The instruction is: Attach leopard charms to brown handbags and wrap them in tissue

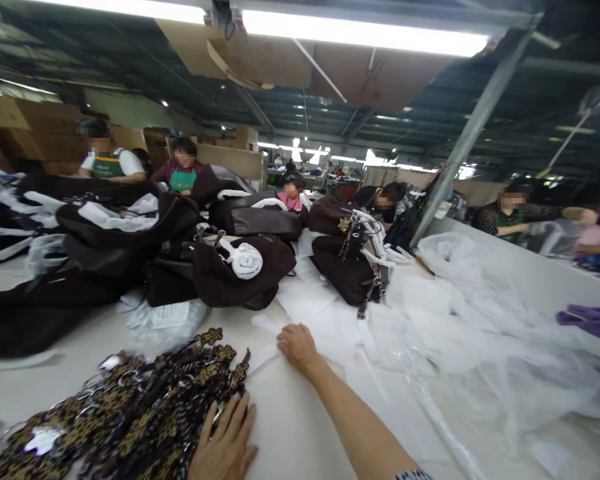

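Note:
My left hand (225,440) lies with fingers spread at the right edge of a heap of bag charms (145,407), brown and gold patterned flower shapes with dark braided straps and metal rings. Further forward, my right hand (297,347) reaches out with its fingers curled down on a thin white sheet (320,300); the fingertips are partly hidden. Just beyond it sits a dark brown handbag (245,267) with a white wrapped roll on its front. To the right, more brown bags (350,260) are stacked, with charms hanging from them.
Several dark bags (105,227) crowd the left of the white table (295,427). A clear plastic packet (165,323) lies behind the charms. Plastic film (470,333) spreads over the right side, by a low partition (520,267) and a slanted metal post (475,127). Several people work beyond.

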A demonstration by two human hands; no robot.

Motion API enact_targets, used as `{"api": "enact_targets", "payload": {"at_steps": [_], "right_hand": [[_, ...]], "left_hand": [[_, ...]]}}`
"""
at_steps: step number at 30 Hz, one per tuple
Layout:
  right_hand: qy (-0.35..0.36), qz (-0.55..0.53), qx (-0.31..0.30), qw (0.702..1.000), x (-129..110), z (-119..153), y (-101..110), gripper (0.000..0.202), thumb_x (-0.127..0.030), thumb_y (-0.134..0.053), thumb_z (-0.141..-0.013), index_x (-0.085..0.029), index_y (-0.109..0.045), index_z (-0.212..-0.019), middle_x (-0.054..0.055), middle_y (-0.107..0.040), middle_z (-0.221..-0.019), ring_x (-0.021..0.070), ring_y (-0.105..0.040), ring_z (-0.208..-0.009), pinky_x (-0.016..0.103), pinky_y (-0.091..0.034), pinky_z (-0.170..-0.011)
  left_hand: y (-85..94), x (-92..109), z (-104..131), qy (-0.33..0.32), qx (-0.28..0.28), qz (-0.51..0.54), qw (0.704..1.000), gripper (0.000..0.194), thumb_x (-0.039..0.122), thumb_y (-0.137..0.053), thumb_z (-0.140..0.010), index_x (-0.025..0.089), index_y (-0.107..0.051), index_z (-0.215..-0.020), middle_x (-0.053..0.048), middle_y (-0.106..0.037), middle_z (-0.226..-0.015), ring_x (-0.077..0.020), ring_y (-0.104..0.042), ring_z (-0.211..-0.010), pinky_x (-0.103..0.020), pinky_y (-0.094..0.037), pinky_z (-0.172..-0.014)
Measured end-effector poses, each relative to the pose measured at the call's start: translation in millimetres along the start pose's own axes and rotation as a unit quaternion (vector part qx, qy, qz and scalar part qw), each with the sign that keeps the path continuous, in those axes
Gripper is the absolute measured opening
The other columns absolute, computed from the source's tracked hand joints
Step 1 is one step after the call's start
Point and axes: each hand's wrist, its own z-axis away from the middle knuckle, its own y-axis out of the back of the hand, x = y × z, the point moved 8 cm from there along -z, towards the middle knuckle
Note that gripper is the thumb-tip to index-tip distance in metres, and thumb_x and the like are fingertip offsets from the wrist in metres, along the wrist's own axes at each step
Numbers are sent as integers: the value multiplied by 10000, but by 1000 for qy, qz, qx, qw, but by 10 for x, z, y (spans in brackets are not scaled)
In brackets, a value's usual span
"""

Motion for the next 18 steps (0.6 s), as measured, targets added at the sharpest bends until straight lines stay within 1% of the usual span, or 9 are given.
{"api": "enact_targets", "payload": {"at_steps": [2, 4, 7, 9, 11, 13, 14, 16, 18], "right_hand": [[18, -1, 2, 1000, 121, 179, 20, 210, -244, -466, -950, -214, -668, -997, 54, -646, -1140, 185, -529, -1144, 388, -275, -1078], [27, -4, 0, 1000, 267, 374, 81, 221, -203, -448, -949, -184, -667, -958, 75, -655, -1095, 185, -546, -1104, 351, -332, -1025], [27, -10, -5, 1000, 460, 665, 195, 223, -160, -443, -930, -166, -666, -940, 89, -661, -1050, 198, -566, -1060, 339, -383, -961], [21, -15, -13, 1000, 518, 833, 262, 194, -157, -486, -894, -172, -675, -938, 81, -668, -1030, 209, -584, -1030, 341, -408, -931], [12, -24, -19, 999, 507, 970, 337, 205, -201, -584, -831, -190, -680, -1012, 77, -673, -1056, 227, -600, -1017, 351, -430, -918], [3, -35, -19, 999, 435, 1097, 462, 392, -268, -666, -772, -216, -643, -1160, 78, -665, -1131, 240, -603, -1040, 357, -444, -930], [0, -43, -14, 999, 385, 1168, 553, 475, -299, -680, -765, -227, -609, -1229, 79, -654, -1172, 239, -600, -1061, 355, -447, -942], [-5, -58, 6, 998, 282, 1355, 792, 535, -332, -668, -782, -238, -563, -1298, 75, -630, -1238, 230, -576, -1127, 350, -429, -992], [-16, -53, 36, 998, 216, 1619, 1051, 541, -346, -662, -791, -243, -558, -1311, 78, -585, -1323, 243, -508, -1237, 390, -347, -1089]], "left_hand": [[-30, -56, 7, 2, 8, -6, 1000, 519, 291, -495, -852, 286, -501, -1371, -38, -473, -1457, -295, -467, -1298, -543, -188, -1104], [-17, -80, 16, 0, 9, -12, 1000, 499, 312, -465, -886, 288, -487, -1384, -27, -455, -1468, -282, -454, -1312, -528, -196, -1106], [36, -86, 14, -1, 14, -25, 1000, 469, 309, -427, -920, 295, -487, -1385, -11, -442, -1474, -256, -447, -1321, -503, -221, -1103], [65, -84, 4, -2, 19, -28, 999, 453, 306, -415, -929, 297, -504, -1373, -7, -459, -1463, -249, -466, -1306, -491, -245, -1096], [74, -89, -10, 0, 19, -27, 999, 439, 305, -413, -926, 302, -534, -1349, -6, -487, -1443, -248, -490, -1286, -483, -275, -1084], [75, -103, -26, 4, 12, -24, 1000, 429, 307, -414, -921, 309, -559, -1326, -4, -508, -1427, -249, -501, -1276, -479, -297, -1077], [76, -109, -36, 7, 6, -21, 1000, 427, 314, -414, -921, 312, -563, -1321, -4, -513, -1423, -251, -502, -1276, -479, -302, -1078], [84, -119, -57, 14, -12, -14, 1000, 433, 322, -412, -920, 311, -557, -1327, -6, -520, -1418, -255, -500, -1279, -483, -309, -1085], [92, -128, -79, 28, -37, -5, 999, 442, 318, -404, -920, 304, -544, -1338, -11, -519, -1419, -258, -495, -1286, -494, -308, -1096]]}}
